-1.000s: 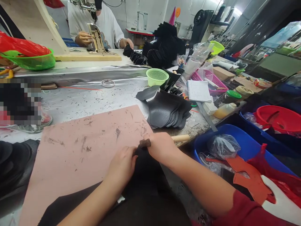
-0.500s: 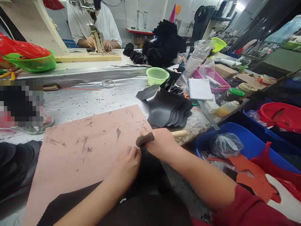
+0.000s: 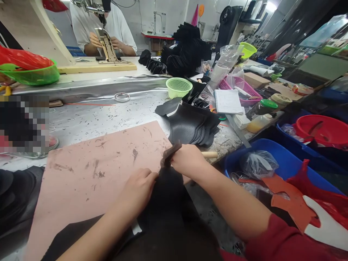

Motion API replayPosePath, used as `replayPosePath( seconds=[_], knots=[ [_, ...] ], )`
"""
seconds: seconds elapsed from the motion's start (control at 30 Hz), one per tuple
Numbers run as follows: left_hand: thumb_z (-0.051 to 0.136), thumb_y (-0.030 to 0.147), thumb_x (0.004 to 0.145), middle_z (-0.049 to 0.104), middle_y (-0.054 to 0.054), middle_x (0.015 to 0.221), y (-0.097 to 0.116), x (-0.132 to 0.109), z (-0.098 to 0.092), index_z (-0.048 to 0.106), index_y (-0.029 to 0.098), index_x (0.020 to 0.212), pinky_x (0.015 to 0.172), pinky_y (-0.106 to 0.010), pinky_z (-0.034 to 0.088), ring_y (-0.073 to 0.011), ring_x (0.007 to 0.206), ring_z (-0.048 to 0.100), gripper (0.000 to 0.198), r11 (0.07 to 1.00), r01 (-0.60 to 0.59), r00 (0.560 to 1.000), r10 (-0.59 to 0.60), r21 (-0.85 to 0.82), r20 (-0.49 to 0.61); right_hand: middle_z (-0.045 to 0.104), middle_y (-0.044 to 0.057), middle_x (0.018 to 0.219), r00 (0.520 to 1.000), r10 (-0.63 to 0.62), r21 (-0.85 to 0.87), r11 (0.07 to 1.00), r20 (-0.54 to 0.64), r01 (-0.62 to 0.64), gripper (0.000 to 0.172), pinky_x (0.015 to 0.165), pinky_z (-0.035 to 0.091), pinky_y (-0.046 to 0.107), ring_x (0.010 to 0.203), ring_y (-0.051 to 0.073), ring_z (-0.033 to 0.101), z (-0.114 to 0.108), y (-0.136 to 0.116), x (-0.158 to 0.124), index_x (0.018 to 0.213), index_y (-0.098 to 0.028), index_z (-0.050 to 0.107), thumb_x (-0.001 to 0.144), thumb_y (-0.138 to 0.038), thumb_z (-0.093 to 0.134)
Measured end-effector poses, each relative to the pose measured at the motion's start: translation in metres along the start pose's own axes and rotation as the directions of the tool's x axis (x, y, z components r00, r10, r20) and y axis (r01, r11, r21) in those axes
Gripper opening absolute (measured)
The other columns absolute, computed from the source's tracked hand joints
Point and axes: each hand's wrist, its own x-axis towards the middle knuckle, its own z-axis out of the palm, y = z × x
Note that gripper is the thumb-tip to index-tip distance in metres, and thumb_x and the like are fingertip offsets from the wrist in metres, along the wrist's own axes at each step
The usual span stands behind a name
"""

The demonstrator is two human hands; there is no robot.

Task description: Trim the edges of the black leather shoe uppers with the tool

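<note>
My right hand (image 3: 189, 161) is closed round a hammer, close to its dark brown head (image 3: 170, 154). The pale wooden handle (image 3: 209, 154) sticks out on the far side of the fist. A black leather piece (image 3: 167, 195) comes up toward me over the near edge of the pink board (image 3: 108, 156), its upper end just under the hammer head. My left hand (image 3: 141, 185) is closed, with thumb and fingers pinching the left edge of this piece. The fingertips are partly hidden.
Black cut pieces (image 3: 193, 123) are stacked behind the board, and more (image 3: 19, 199) at the left. A green basket (image 3: 178, 87), notebook (image 3: 228, 101) and metal ruler (image 3: 239, 132) lie beyond. Blue bins (image 3: 244, 152) stand at right. A co-worker (image 3: 103, 32) sits behind a sewing machine (image 3: 107, 45).
The hammer head has tilted upward in my right hand. My left hand has shifted left and toward me, and more of the black leather shows. The co-worker's hands have risen.
</note>
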Motion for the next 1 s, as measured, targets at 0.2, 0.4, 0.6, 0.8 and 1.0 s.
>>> replayPosePath(
  seconds=[0.2,0.4,0.6,0.8,1.0],
  knots=[
    [0.041,0.017,0.083,0.06,-0.004,0.081,-0.001,-0.002,-0.009,0.062,0.02,0.084,0.072,-0.031,0.043,-0.0184,0.079,0.054,0.021,1.0,-0.005,0.999,0.006,-0.014,0.047,0.065,0.007,0.074,0.994,-0.013,-0.014,1.0,0.107,0.014,0.021,0.056,0.04,0.025,0.066,0.018,0.06,-0.002,-0.006,-0.005,0.074,-0.018,0.065,0.074,-0.016,0.044],
    [0.042,0.018,0.083,0.06,-0.004,0.077,-0.006,-0.008,-0.011,0.062,0.019,0.081,0.071,-0.031,0.043,-0.0181,0.077,0.054,0.021,0.999,-0.018,0.998,0.02,-0.043,0.063,0.066,0.007,0.082,0.996,-0.05,0.02,0.999,0.069,0.049,0.023,0.054,0.039,0.025,0.069,0.018,0.06,0.0,-0.017,-0.014,0.085,-0.018,0.063,0.077,-0.019,0.042],
    [0.042,0.015,0.082,0.06,-0.004,0.074,-0.008,-0.018,-0.014,0.062,0.018,0.079,0.069,-0.031,0.042,-0.0178,0.074,0.053,0.021,0.998,-0.062,0.997,0.063,-0.029,0.049,0.066,0.006,0.079,0.997,-0.06,0.062,0.996,-0.04,0.063,0.021,0.055,0.039,0.026,0.069,0.019,0.06,0.004,-0.024,-0.021,0.084,-0.019,0.062,0.077,-0.019,0.042],
    [0.041,0.012,0.081,0.06,-0.005,0.078,-0.01,-0.029,-0.019,0.063,0.02,0.085,0.067,-0.031,0.041,-0.0186,0.075,0.053,0.024,0.995,-0.092,0.994,0.091,0.021,0.068,0.065,0.006,0.077,0.998,-0.04,0.095,0.994,-0.055,0.045,0.019,0.055,0.038,0.026,0.066,0.018,0.06,0.008,-0.032,-0.026,0.081,-0.02,0.062,0.075,-0.019,0.044],
    [0.04,0.011,0.081,0.06,-0.004,0.077,-0.015,-0.039,-0.02,0.064,0.022,0.085,0.066,-0.031,0.041,-0.0185,0.074,0.054,0.027,0.994,-0.099,0.992,0.095,0.053,0.078,0.065,0.005,0.078,0.995,-0.103,0.126,0.987,-0.008,0.103,0.021,0.058,0.038,0.024,0.074,0.018,0.059,0.004,-0.04,-0.029,0.083,-0.021,0.062,0.075,-0.016,0.044]
  ],
)
